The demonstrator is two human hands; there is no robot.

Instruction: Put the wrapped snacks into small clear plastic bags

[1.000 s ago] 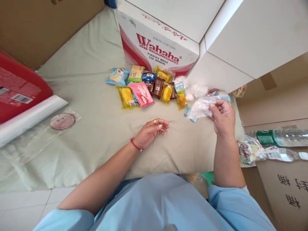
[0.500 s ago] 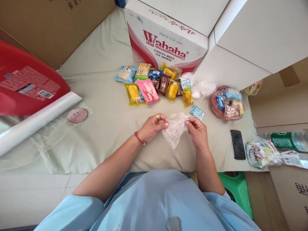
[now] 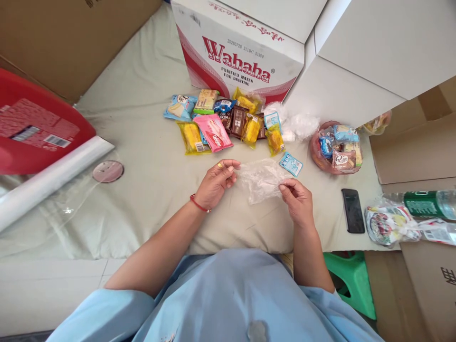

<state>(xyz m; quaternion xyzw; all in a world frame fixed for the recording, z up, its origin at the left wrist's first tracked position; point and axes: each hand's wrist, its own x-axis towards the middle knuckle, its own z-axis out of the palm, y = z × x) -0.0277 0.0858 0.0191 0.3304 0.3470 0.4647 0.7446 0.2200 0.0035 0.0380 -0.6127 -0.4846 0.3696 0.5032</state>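
Observation:
A thin clear plastic bag (image 3: 260, 183) is spread between my two hands, low over the cloth-covered surface. My right hand (image 3: 298, 197) pinches its right edge between thumb and fingers. At the bag's left edge, my left hand (image 3: 218, 183) has its fingers curled, with the bag's rim at the fingertips. Just beyond lies a pile of wrapped snacks, with a pink wafer packet (image 3: 213, 132) and a yellow-wrapped snack (image 3: 251, 129) in it. A small blue packet (image 3: 291, 164) rests close behind my right hand.
A pink bowl of snacks (image 3: 337, 166) and a phone (image 3: 352, 211) are on the right. Crumpled clear plastic (image 3: 302, 127) lies by the bowl. A Wahaba-style carton labelled Wahaha (image 3: 238, 57) stands behind. On the left are a plastic film roll (image 3: 57, 183) and a red container (image 3: 42, 123).
The bag has gone from bunched and hanging to a point to spread wider and flatter. My hands have moved apart, the left one shifting leftward and the right one slightly right.

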